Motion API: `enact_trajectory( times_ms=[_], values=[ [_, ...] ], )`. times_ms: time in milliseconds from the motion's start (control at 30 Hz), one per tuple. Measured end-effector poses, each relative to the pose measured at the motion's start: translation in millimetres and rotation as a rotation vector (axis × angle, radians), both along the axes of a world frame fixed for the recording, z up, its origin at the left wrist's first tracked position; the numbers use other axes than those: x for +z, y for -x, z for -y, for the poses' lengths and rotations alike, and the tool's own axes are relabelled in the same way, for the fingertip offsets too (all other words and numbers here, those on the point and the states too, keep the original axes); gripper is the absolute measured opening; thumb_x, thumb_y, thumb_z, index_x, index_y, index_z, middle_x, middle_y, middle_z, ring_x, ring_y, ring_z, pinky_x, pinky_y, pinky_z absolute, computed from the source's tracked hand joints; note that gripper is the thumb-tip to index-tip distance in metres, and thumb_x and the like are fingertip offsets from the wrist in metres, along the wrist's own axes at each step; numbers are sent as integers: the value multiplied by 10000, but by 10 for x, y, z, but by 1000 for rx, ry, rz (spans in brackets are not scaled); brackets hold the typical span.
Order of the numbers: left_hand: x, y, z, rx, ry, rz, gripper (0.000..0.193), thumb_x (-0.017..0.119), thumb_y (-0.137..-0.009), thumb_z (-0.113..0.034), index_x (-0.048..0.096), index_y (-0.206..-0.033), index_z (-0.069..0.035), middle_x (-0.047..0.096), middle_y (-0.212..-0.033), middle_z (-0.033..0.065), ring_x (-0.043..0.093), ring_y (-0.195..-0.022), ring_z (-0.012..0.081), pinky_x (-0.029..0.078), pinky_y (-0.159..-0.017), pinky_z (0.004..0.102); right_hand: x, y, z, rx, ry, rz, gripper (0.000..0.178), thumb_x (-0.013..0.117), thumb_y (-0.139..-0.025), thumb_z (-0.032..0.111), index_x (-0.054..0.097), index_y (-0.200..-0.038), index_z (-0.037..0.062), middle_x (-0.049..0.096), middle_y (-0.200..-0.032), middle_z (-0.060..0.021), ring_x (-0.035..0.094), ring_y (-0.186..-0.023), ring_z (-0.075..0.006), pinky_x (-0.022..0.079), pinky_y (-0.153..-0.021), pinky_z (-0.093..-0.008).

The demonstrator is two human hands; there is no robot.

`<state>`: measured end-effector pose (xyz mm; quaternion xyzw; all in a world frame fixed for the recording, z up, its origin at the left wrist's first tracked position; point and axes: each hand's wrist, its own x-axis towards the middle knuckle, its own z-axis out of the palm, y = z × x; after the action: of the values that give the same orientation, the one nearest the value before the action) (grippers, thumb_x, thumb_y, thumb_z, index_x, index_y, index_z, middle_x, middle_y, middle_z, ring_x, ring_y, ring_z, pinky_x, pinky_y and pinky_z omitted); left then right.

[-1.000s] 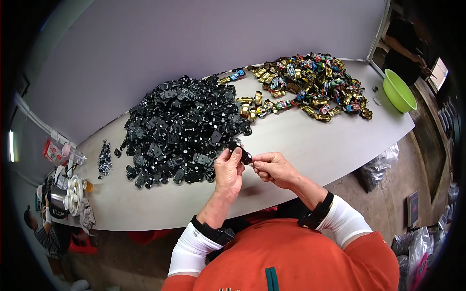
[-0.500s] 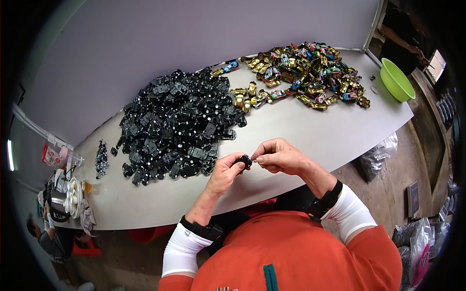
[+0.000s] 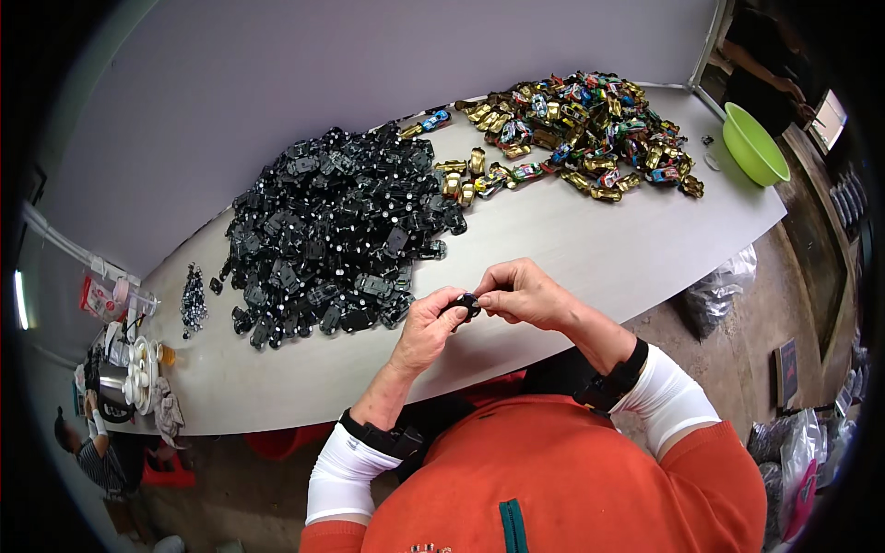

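Observation:
Over the table's near edge, my left hand point(image 3: 425, 334) holds a black toy car base point(image 3: 468, 306) between thumb and fingers. My right hand point(image 3: 527, 297) meets it from the right, its thumb and forefinger pinched at the end of the base. Whatever those fingertips grip is too small and too hidden to name. Beyond my left hand spreads a big heap of black toy car bases point(image 3: 323, 230), many with small pale wheel parts showing. Farther right lies a pile of toy cars point(image 3: 590, 129) in gold and mixed colours.
A small heap of silvery wheel parts point(image 3: 193, 302) lies at the table's left. White cups on a tray point(image 3: 141, 373) stand at the far left, near another person point(image 3: 97, 456). A green bowl point(image 3: 754, 146) sits at the right end. Bagged parts point(image 3: 724, 295) rest on the floor.
My right fingertips have come closer against the toy car base; the small light bit that showed between them and the base is now hidden. My left hand keeps its hold.

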<state>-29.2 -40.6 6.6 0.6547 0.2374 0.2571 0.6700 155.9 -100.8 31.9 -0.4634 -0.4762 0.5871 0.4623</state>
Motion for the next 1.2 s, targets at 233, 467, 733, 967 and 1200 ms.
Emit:
enact_trajectory(
  times_ms=[233, 467, 733, 967, 1200],
  values=[
    [6, -22, -42, 35, 315, -16, 169, 538, -865, -124, 591, -979, -11, 577, -703, 11, 461, -550, 43, 346, -483, 156, -62, -24, -13, 9, 119, -105, 128, 550, -848, 84, 609, -845, -30, 490, -598, -6, 369, -475, -54, 280, -402, -195],
    [31, -23, 26, 44, 335, -31, 165, 551, -858, -122, 596, -964, -4, 580, -688, 18, 458, -527, 42, 339, -461, 159, -123, 17, 5, -28, 197, -82, 149, 519, -868, 92, 612, -879, -25, 481, -611, 2, 336, -457, -52, 259, -398, -195],
    [213, 236, 314, -144, 222, -156, 164, 550, -841, -79, 597, -963, 19, 584, -689, 29, 434, -487, 30, 348, -449, 164, -121, -100, 217, 62, 198, -249, 180, 516, -888, 141, 605, -945, -4, 515, -634, -4, 394, -494, -57, 314, -452, -189],
    [-1298, 725, 893, -61, 1214, -317, 264, 474, -906, -228, 493, -1005, 17, 593, -773, 135, 557, -590, 186, 444, -492, 248, -133, -441, 216, -472, 101, -561, 120, 410, -919, 166, 417, -863, 60, 479, -644, -41, 401, -469, -106, 334, -444, -243],
    [-1213, 812, 819, -406, 110, -701, 466, 557, -845, -257, 459, -1212, 13, 570, -1077, 153, 569, -937, 212, 477, -792, 325, -37, -1006, -339, -515, 71, 235, 70, 528, -785, 22, 465, -814, 17, 555, -715, -85, 533, -588, -147, 417, -501, -263]
  ],
)
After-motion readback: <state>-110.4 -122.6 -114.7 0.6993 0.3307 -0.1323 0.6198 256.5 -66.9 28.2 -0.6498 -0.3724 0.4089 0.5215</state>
